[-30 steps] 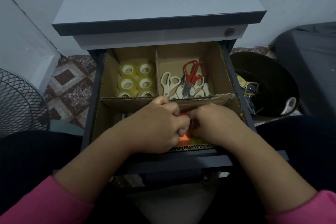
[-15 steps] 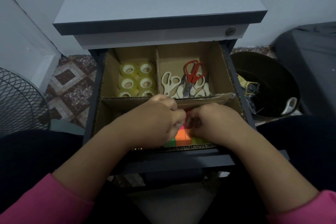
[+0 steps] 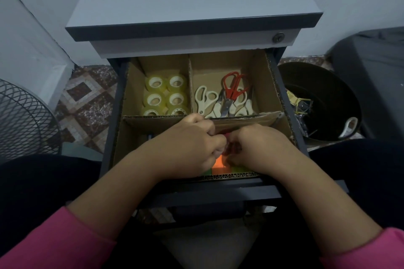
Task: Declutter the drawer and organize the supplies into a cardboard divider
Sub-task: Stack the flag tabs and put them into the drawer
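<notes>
Head view, the only one. Your left hand (image 3: 188,148) and right hand (image 3: 255,148) meet knuckle to knuckle over the front-right compartment of the cardboard divider (image 3: 258,117), which sits in the open drawer (image 3: 218,191). Both have fingers curled down onto the sticky-note blocks (image 3: 219,165): orange one plain between the hands, green edges either side, something pink-red under the fingertips. Exactly what each hand pinches is hidden, so the grip reads as closed on the blocks, no finer.

Handling, as a judgement: paper pads, light, fairly stiff as a block but loose leaves can fan or peel. Take them by opposite side faces, not the top sheet. Not fragile, not slippery.

Orientation: blocks lie flat, top faces up, set in a row running left to right along the front wall. Individual long axis can't be told; too much is covered.

Back-left compartment holds tape rolls (image 3: 166,96), flat, holes up. Back-right holds scissors (image 3: 227,98), the red pair's handles pointing away from you, blades toward you.
</notes>
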A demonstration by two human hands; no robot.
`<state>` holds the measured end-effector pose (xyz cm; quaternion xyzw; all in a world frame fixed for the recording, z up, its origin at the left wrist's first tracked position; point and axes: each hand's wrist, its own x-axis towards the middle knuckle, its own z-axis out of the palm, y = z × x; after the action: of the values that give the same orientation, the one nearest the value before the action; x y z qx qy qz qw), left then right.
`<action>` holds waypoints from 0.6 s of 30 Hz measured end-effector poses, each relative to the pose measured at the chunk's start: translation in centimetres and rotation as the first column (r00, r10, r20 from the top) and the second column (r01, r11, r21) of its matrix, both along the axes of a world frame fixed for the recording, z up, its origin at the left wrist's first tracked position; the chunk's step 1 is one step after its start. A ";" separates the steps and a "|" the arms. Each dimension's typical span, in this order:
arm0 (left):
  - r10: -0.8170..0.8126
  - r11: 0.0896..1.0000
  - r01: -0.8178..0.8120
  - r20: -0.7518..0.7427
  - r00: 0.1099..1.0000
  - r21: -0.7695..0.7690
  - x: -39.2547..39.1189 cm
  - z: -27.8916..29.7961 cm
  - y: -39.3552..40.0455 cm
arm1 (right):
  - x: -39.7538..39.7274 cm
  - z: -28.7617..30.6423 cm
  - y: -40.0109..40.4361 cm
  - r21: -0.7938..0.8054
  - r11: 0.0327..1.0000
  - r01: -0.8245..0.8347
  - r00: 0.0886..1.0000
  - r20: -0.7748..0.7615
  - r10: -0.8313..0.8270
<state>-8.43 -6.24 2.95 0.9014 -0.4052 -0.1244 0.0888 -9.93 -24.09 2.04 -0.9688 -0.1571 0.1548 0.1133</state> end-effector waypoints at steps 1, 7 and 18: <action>0.001 1.000 -0.001 -0.007 1.000 0.002 0.0 0.0 0.0 | 0.0 0.0 0.0 -0.004 1.000 0.002 1.000 0.004 -0.002; 0.004 1.000 -0.004 -0.016 1.000 0.002 0.1 -0.2 0.0 | 0.1 -0.2 0.1 -0.017 1.000 0.000 1.000 0.011 0.000; -0.001 0.999 0.000 -0.012 1.000 -0.049 0.1 -0.3 0.2 | 0.2 -0.1 0.2 -0.013 1.000 -0.010 1.000 -0.008 0.009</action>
<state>-8.37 -6.06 2.67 0.8981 -0.4077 -0.1199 0.1133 -9.77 -23.91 1.97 -0.9681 -0.1602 0.1601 0.1070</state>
